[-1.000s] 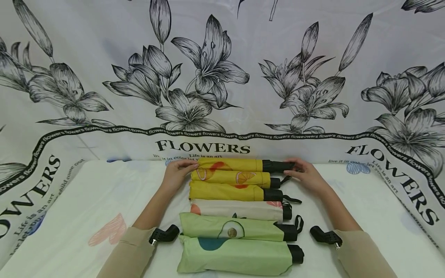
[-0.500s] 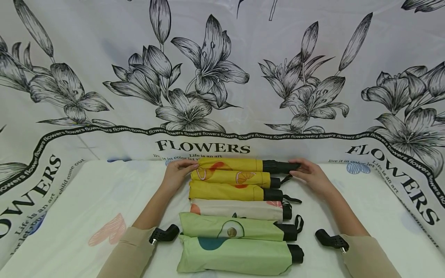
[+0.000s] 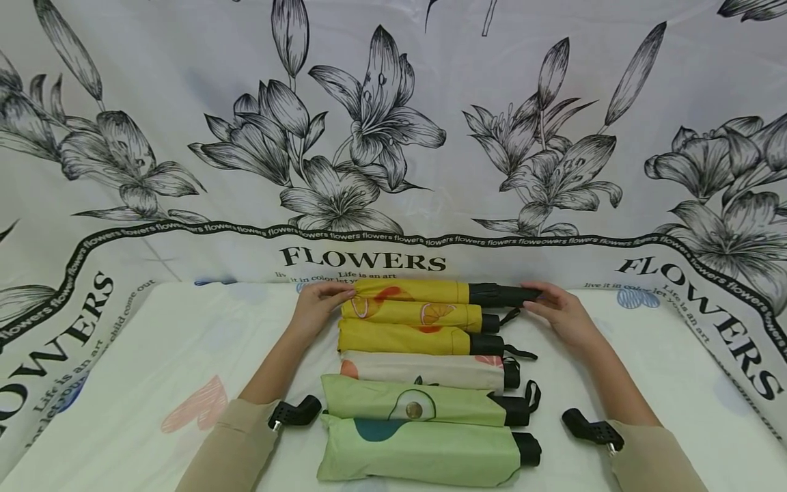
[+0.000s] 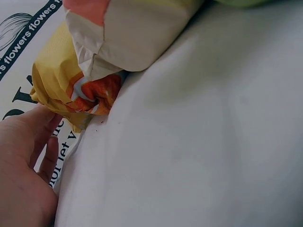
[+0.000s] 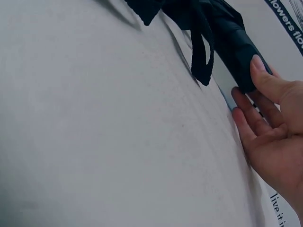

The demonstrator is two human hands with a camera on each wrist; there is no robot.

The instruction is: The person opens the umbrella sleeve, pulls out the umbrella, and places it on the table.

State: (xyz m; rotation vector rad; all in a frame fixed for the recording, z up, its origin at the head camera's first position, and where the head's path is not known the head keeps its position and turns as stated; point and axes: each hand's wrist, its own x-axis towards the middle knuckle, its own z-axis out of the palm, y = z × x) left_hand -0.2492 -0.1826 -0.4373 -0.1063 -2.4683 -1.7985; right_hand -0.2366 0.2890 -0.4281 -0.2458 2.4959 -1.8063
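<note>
Several folded umbrellas lie in a row on the bed-like white cloth. At the far end is a yellow umbrella in an orange-print sleeve (image 3: 412, 290), its black part (image 3: 498, 295) sticking out to the right. My left hand (image 3: 313, 307) pinches the sleeve's left end. In the left wrist view the left hand (image 4: 23, 165) shows at the gathered yellow fabric (image 4: 57, 71). My right hand (image 3: 562, 316) grips the tip of the black part. From the right wrist view, the thumb of the right hand (image 5: 279, 132) lies over the black end (image 5: 236, 56), fingers beneath.
Nearer me lie two more yellow umbrellas, one with an orange slice (image 3: 438, 314), a cream one (image 3: 424, 370), a green avocado-print one (image 3: 455, 406) and a larger green one (image 3: 455, 454). Behind them hangs a white flower-print cloth (image 3: 455, 171).
My right hand has moved right, and more of the far umbrella's black part shows outside its yellow sleeve. The left hand has stayed at the sleeve's end. The head view has shifted slightly.
</note>
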